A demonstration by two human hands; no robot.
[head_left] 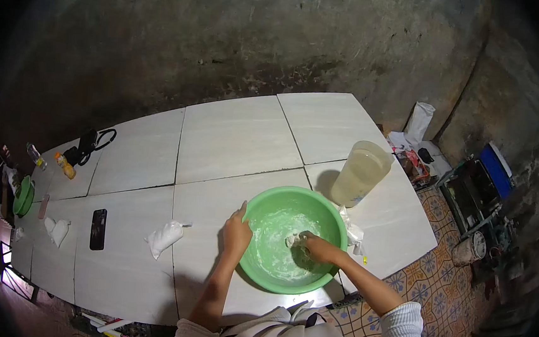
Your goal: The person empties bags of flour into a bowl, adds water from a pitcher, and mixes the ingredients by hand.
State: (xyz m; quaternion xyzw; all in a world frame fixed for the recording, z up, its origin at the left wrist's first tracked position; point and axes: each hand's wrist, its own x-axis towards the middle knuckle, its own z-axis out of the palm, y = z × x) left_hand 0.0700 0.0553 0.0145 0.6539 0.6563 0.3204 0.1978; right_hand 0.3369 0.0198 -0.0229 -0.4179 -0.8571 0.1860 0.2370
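A green plastic bowl [274, 264] with white floury residue inside stands on the white tiled table [227, 140]. My left hand [236, 234] grips the bowl's left rim. My right hand [316, 248] is down inside the bowl, fingers closed on a pale lump of dough [293, 240]; some fingertips are hidden. Behind the bowl stands a tall translucent jug [361, 174] of cloudy liquid. A crumpled white packet [354, 231] lies at the bowl's right, and a white bag of powder [164, 239] lies left of my left hand.
At left are a phone [98, 229], white bags [57, 231], an orange packet [65, 165], black cables [94, 145], a bottle [36, 156] and green basins [24, 197]. A grey wall runs behind. Right of the table are a blue-lidded stand [497, 174] and a bucket [469, 249] on patterned floor.
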